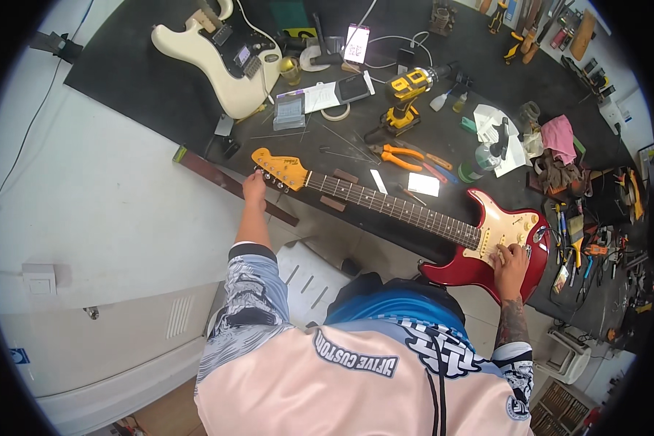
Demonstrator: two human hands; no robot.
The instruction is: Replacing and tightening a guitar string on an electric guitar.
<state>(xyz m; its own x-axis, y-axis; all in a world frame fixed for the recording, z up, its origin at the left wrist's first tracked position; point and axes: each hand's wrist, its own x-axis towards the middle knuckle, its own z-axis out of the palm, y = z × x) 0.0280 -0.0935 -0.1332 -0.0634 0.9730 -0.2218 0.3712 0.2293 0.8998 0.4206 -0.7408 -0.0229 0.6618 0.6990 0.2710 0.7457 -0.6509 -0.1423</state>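
A red electric guitar (pixel 450 272) with a cream pickguard lies across the front edge of the dark workbench, its neck pointing left. My left hand (pixel 254 190) is at the headstock (pixel 286 171), fingers closed on a tuning peg along its near side. Over the guitar's body, my right hand (pixel 511 267) rests on the strings between the pickups and the bridge. Its fingers are bent and somewhat apart, and I see nothing held in them. Small dark wooden blocks (pixel 333 203) lie beside the neck.
Beyond the neck are orange-handled pliers (pixel 400 155), a yellow cordless drill (pixel 408 98), and a white card (pixel 424 184). A cream guitar (pixel 225 62) lies at the far left. Bottles, a pink cloth (pixel 558 138) and several hand tools crowd the right side. A stool (pixel 312 283) stands below.
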